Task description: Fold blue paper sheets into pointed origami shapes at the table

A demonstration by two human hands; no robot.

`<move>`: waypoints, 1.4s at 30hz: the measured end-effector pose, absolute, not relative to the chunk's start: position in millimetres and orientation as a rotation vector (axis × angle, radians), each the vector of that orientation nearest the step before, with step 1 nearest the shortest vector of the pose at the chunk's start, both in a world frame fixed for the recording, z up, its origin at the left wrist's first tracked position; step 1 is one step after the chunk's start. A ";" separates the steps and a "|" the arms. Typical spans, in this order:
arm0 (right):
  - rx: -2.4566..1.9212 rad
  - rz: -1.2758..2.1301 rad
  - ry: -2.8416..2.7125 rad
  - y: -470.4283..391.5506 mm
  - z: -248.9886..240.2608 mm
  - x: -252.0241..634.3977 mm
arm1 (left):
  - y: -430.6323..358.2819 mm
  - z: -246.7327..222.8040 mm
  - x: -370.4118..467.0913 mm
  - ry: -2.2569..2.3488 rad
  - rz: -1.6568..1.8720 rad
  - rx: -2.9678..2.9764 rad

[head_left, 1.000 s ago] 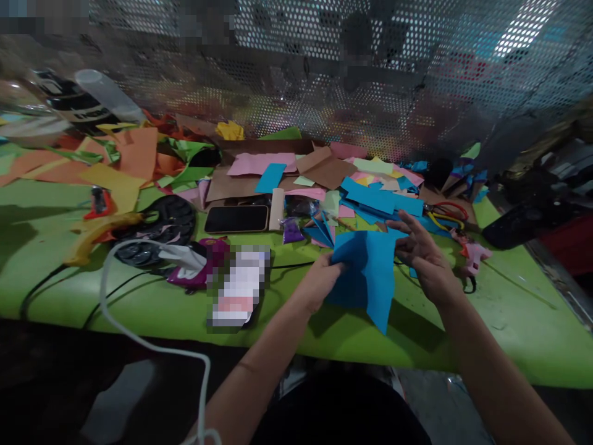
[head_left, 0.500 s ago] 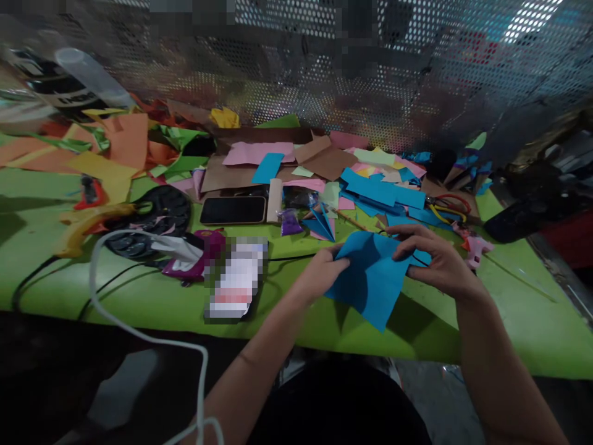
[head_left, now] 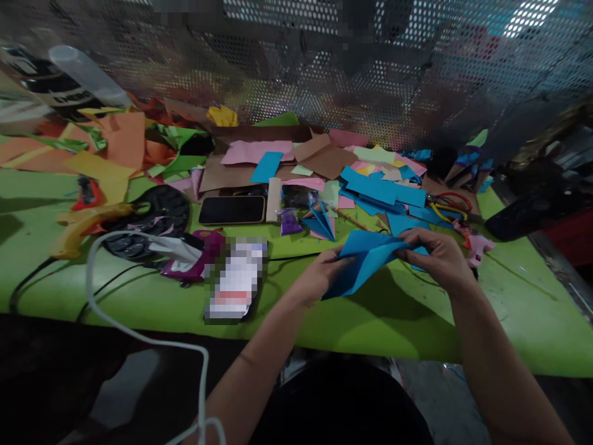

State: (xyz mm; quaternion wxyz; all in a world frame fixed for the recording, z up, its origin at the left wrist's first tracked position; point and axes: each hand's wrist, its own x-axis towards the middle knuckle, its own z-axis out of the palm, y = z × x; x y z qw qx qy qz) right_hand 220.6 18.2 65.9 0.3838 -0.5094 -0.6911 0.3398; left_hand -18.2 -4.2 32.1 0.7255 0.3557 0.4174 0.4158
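Observation:
A sheet of blue paper (head_left: pixel 364 262) is held above the green table (head_left: pixel 370 334), bent along its middle. My left hand (head_left: pixel 319 275) pinches its left edge between thumb and fingers. At the right corner of the sheet, my right hand (head_left: pixel 438 256) grips with thumb and fingertips. Behind the sheet lie blue paper strips (head_left: pixel 380 188). A folded blue paper piece (head_left: pixel 319 222) rests just beyond my left hand, beside a small purple packet (head_left: pixel 290 222).
Left of my hands are a lit phone (head_left: pixel 236 278), a dark phone (head_left: pixel 231 210), a magenta tissue pack (head_left: pixel 194 262) and a yellow glue gun (head_left: pixel 88 228). Scissors (head_left: pixel 449 207) and a pink glue gun (head_left: pixel 477 247) lie at right. A perforated metal panel (head_left: pixel 306 68) stands behind.
The blue sheet has tilted and bent, with its lower corner raised. My right hand has shifted slightly and now grips the sheet's right corner.

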 end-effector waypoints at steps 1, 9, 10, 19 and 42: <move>-1.316 0.859 -1.741 18.3 64.0 219.9 | -4.8 31.3 -18.2 0.963 0.938 0.739; -1.356 0.677 -1.678 17.8 56.5 215.0 | -11.6 34.2 -24.4 0.928 0.986 0.760; -1.355 0.653 -1.683 17.6 56.4 214.3 | -12.2 36.1 -24.8 0.925 0.975 0.813; -1.325 0.642 -1.664 14.7 58.0 211.2 | -8.4 39.7 -17.0 0.997 0.958 0.998; -1.234 1.391 -1.233 12.2 39.5 179.8 | -4.3 38.3 -11.2 1.029 1.086 1.081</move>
